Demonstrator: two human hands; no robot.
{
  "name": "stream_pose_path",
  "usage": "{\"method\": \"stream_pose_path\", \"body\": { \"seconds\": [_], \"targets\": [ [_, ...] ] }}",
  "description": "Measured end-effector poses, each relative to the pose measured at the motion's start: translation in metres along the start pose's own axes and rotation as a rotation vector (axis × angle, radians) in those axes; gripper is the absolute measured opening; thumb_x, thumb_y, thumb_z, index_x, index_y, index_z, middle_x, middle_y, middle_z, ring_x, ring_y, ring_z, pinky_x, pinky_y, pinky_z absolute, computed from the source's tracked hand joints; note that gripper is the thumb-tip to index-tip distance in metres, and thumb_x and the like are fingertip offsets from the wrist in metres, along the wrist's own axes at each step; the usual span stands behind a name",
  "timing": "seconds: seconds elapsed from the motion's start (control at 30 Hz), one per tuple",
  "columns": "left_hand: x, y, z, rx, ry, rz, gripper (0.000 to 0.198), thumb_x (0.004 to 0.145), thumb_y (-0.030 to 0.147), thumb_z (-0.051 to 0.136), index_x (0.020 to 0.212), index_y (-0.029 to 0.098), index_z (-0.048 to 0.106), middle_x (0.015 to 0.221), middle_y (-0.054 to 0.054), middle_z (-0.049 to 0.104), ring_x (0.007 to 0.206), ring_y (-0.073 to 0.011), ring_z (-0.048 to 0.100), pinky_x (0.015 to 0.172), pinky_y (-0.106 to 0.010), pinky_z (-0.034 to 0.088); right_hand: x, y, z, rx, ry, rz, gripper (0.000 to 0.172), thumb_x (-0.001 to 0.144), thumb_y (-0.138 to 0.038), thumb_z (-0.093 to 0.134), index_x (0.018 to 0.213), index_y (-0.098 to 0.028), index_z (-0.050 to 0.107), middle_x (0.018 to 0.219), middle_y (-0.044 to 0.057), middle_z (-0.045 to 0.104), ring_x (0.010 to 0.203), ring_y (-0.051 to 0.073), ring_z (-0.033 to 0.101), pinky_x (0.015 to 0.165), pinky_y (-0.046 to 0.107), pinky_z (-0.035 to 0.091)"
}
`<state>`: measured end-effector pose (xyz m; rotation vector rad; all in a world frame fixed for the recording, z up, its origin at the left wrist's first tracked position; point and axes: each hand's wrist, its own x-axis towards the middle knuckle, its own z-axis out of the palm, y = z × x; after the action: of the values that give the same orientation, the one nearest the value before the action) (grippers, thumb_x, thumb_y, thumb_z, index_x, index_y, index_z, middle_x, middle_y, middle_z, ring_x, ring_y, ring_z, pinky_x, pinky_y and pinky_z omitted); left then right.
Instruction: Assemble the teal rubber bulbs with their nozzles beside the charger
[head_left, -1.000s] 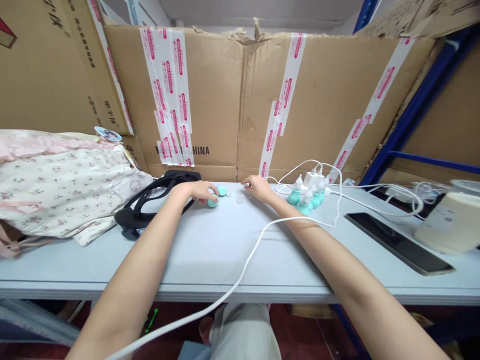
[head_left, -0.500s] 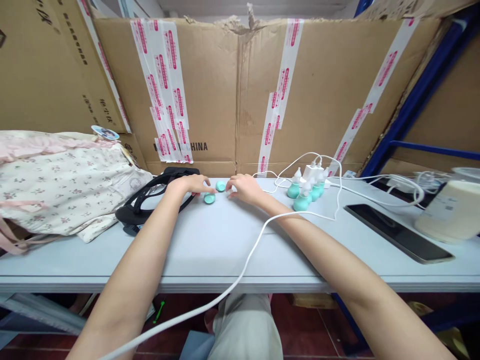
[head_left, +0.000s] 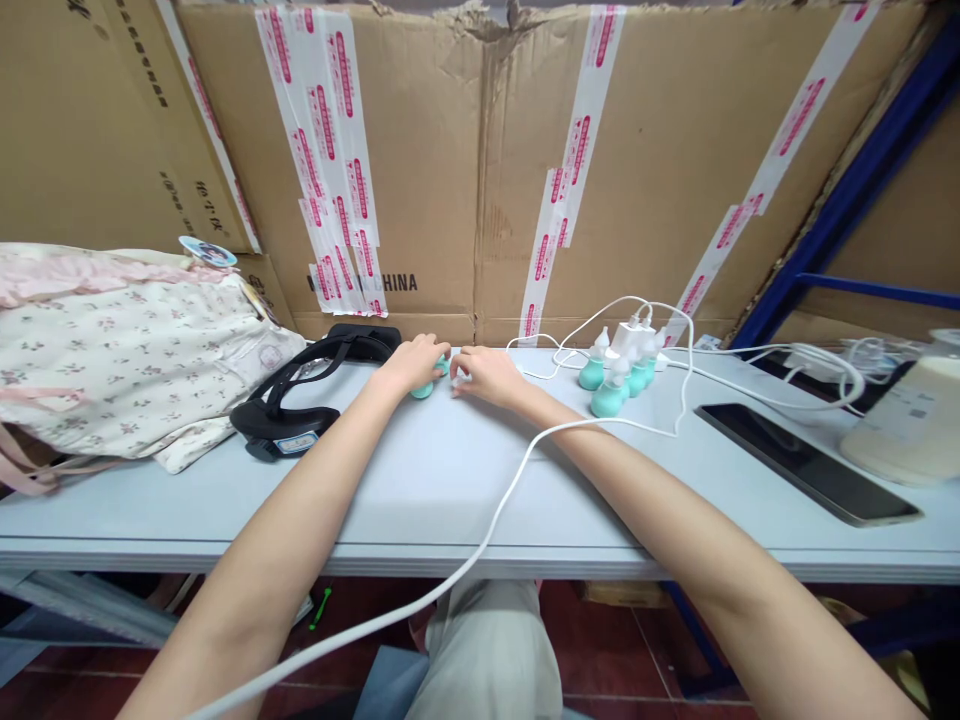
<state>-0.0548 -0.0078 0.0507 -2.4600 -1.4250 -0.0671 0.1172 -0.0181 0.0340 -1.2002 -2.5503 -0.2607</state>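
Note:
My left hand [head_left: 415, 362] reaches over two small teal bulbs at the back middle of the table. Its fingers are bent around the rear teal bulb [head_left: 444, 366], which they partly cover. The front teal bulb [head_left: 422, 391] lies just under this hand. To the right, my right hand [head_left: 486, 376] rests on the table with thumb and fingers curled together. A small whitish piece seems to be at its fingertips, too small to name. Several teal squeeze bulbs with clear pointed tips [head_left: 609, 398] stand upright farther right, beside a white charger [head_left: 628, 337].
A black head strap device [head_left: 281, 425] and a floral cloth bag [head_left: 135, 360] lie at left. A white cable [head_left: 501, 510] crosses in front of my right arm. At right are a black phone [head_left: 806, 463] and a cream container [head_left: 904, 430]. A cardboard box [head_left: 427, 180] walls the back.
My left hand has moved right, from beside the front teal bulb onto the rear one. My right hand stays nearly in place. The view has tipped slightly downward.

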Motion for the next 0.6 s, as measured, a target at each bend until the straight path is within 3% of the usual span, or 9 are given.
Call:
{"method": "stream_pose_path", "body": {
  "seconds": [0.13,0.27,0.53,0.6],
  "targets": [
    [-0.002,0.001,-0.001,-0.003,0.001,-0.024,0.036,0.085,0.027,0.049,0.120,0.020,0.051,0.117,-0.013,0.051,0.110,-0.0272,0.052,0.084,-0.034,0.047,-0.002,-0.013,0.007,0.000,0.012,-0.030,0.024,0.078,-0.032,0.069,0.098,-0.022,0.063,0.106,0.005,0.064,0.093,0.019,0.060,0.066,0.025,0.037],
    [0.000,-0.001,0.001,-0.046,-0.096,-0.031,0.040,0.087,0.029,0.044,0.126,0.027,0.051,0.114,-0.011,0.053,0.104,-0.0251,0.058,0.082,-0.032,0.047,-0.002,-0.010,0.009,0.032,0.017,0.033,0.026,0.079,-0.031,0.068,0.102,-0.021,0.062,0.109,0.005,0.065,0.091,0.020,0.061,0.067,0.026,0.038],
    [0.003,-0.009,-0.003,-0.075,-0.152,-0.103,0.040,0.086,0.037,0.043,0.123,0.026,0.053,0.112,-0.011,0.060,0.100,-0.0277,0.060,0.082,-0.036,0.046,0.000,0.038,-0.020,0.100,0.123,0.189,0.021,0.076,-0.017,0.067,0.097,-0.020,0.068,0.098,0.003,0.071,0.087,0.017,0.064,0.072,0.024,0.042],
    [0.003,-0.012,-0.005,-0.095,-0.162,-0.122,0.037,0.086,0.034,0.043,0.119,0.024,0.054,0.107,-0.011,0.062,0.097,-0.0266,0.061,0.081,-0.035,0.046,-0.004,0.050,-0.026,0.188,0.055,0.223,0.022,0.075,-0.012,0.067,0.096,-0.016,0.070,0.090,0.004,0.072,0.076,0.014,0.065,0.070,0.022,0.044]
  ]
}}
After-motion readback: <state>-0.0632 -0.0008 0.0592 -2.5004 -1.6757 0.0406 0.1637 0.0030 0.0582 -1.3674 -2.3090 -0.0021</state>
